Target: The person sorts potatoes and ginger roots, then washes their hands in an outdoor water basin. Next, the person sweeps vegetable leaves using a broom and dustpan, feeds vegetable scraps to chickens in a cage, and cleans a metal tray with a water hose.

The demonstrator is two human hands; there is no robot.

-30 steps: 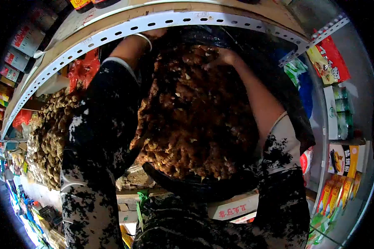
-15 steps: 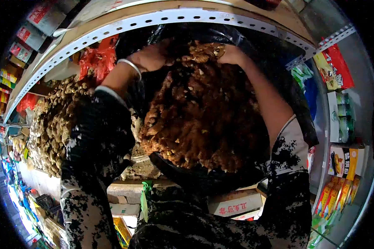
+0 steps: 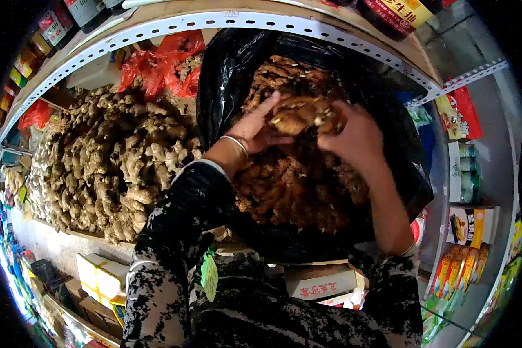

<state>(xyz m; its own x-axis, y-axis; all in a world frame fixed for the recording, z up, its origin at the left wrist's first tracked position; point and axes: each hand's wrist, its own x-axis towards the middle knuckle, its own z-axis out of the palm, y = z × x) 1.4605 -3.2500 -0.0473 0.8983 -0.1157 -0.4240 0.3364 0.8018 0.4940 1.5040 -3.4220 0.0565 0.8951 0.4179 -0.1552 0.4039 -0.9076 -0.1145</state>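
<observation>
A large knobbly piece of ginger (image 3: 298, 119) is between my two hands, above a heap of reddish-brown ginger (image 3: 298, 197) in a black plastic bag (image 3: 220, 75). My left hand (image 3: 255, 127) has its thumb and fingers spread at the left side of the piece, apparently touching it. My right hand (image 3: 356, 136), slightly blurred, has its fingers wrapped round the right end. To the left, a pile of paler ginger (image 3: 110, 156) lies on the same level as the bag.
A perforated white shelf edge (image 3: 232, 20) arches across the top, with bottles (image 3: 397, 14) above it. Red plastic bags (image 3: 162, 66) lie behind the pale pile. Boxed goods (image 3: 472, 226) stand at the right. A white carton (image 3: 322, 284) sits below the bag.
Both hands have come back from the far side of the heap, with the large ginger piece lifted between them. The view has shifted, showing more of the pale pile.
</observation>
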